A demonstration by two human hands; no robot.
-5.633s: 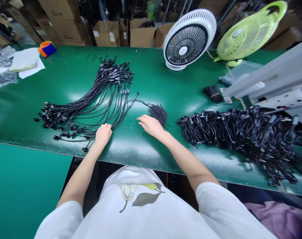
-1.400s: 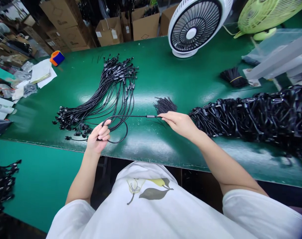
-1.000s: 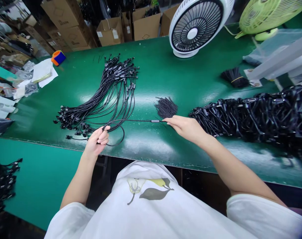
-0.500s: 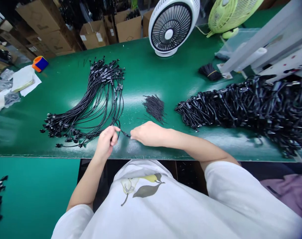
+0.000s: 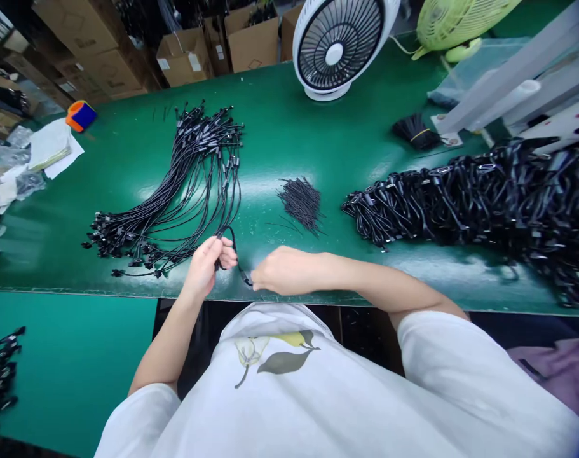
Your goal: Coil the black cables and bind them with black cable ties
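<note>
A single black cable (image 5: 232,254) loops at the green table's (image 5: 318,146) near edge, spanning both hands. The left hand (image 5: 204,270) pinches its coiled part; the right hand (image 5: 282,270) pinches the end just right of it.

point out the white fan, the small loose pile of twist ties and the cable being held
white fan (image 5: 337,48), head view, on the grille near its hub
twist ties (image 5: 299,200), head view, middle of the loose pile
held cable (image 5: 233,238), head view, on the loop above the left hand (image 5: 206,270)
</note>
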